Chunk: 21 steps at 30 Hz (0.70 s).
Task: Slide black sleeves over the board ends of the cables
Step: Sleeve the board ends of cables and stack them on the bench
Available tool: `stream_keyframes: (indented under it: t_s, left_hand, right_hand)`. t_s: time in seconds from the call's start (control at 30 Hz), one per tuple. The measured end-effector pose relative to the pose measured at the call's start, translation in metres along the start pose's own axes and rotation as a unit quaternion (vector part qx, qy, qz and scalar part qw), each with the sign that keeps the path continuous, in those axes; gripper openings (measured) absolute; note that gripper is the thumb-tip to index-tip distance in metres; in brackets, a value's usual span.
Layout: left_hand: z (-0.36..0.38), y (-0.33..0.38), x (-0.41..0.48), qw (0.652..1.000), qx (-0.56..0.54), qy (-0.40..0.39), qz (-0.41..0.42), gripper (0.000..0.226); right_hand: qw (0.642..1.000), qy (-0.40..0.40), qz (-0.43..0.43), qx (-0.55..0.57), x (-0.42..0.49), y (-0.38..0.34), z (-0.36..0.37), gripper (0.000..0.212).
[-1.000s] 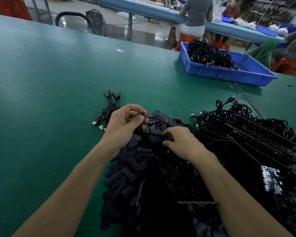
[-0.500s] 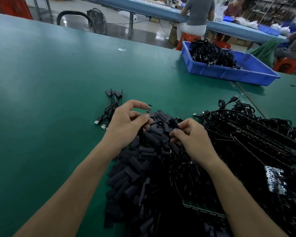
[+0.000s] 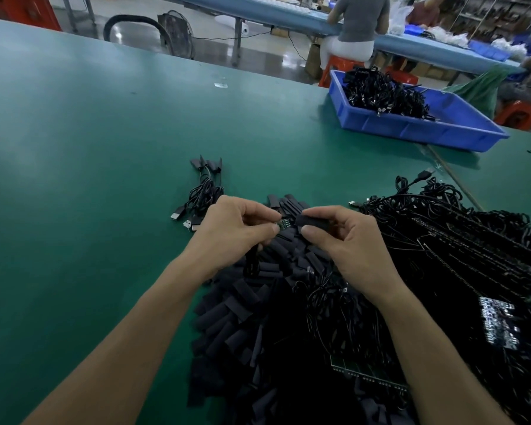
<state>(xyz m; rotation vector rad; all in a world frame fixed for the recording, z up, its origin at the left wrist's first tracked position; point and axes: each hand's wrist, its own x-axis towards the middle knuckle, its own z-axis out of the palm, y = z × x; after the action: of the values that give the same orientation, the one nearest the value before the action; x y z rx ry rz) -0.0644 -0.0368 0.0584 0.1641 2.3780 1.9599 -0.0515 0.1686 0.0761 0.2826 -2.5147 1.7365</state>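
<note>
The green tabletop (image 3: 74, 154) lay bare across its left portion; a small bundle of finished cables (image 3: 203, 191) rested left of centre, its sleeved ends pointing away from the person and its USB plugs lying nearest the left hand. The left hand (image 3: 236, 231) was raised just above the tabletop, thumb and forefinger pinched on the board end (image 3: 283, 223) of one cable, a small green circuit strip projecting to the right from the fingertips; the cable itself hung down below that hand. The right hand (image 3: 347, 237) faced it, thumb and forefinger pinched on a single black sleeve (image 3: 309, 221), held level with its open end turned toward the board end; the sleeve and the board end stood just apart, the sleeve not yet over the board. Beneath both hands and along the forearms spread a pile of loose sleeves (image 3: 239, 317); it ran from the hands back toward the person. To the right of that pile lay a large tangle of unsleeved cables (image 3: 460, 246), with panels of small boards (image 3: 500, 323) showing among the wires. At the far right of the tabletop stood a blue bin (image 3: 417, 130) holding further black cables; behind it, at another bench, a seated person (image 3: 357, 23) faced away.
</note>
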Motion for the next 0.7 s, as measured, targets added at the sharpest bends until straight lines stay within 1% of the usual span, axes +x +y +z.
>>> stream_keyframes:
  t_s: [0.13,0.27,0.4,0.57,0.7]
  left_hand:
    - [0.0009,0.0006,-0.0005,1.0,-0.01,0.0,0.015,0.011]
    - [0.0014,-0.0003,-0.0002,1.0,-0.01,-0.007,0.02,0.014]
    - [0.001,-0.0005,-0.0006,1.0,-0.013,-0.015,0.011,0.012]
    - [0.0008,0.0012,-0.0013,1.0,-0.017,-0.023,-0.002,0.007]
    - [0.0016,0.0031,-0.0024,0.998,-0.043,-0.029,-0.023,0.007]
  right_hand:
    - [1.0,0.016,-0.007,-0.018,-0.0025,0.001,-0.0016,0.024]
    - [0.999,0.017,-0.019,-0.042,-0.0047,0.0027,-0.0012,0.025]
    - [0.997,0.016,-0.039,-0.065,-0.0071,0.0035,-0.0012,0.021]
    - [0.997,0.013,-0.038,-0.073,-0.0066,0.0048,0.0001,0.017]
    - [0.998,-0.001,-0.022,-0.057,-0.0062,0.0048,-0.001,0.023]
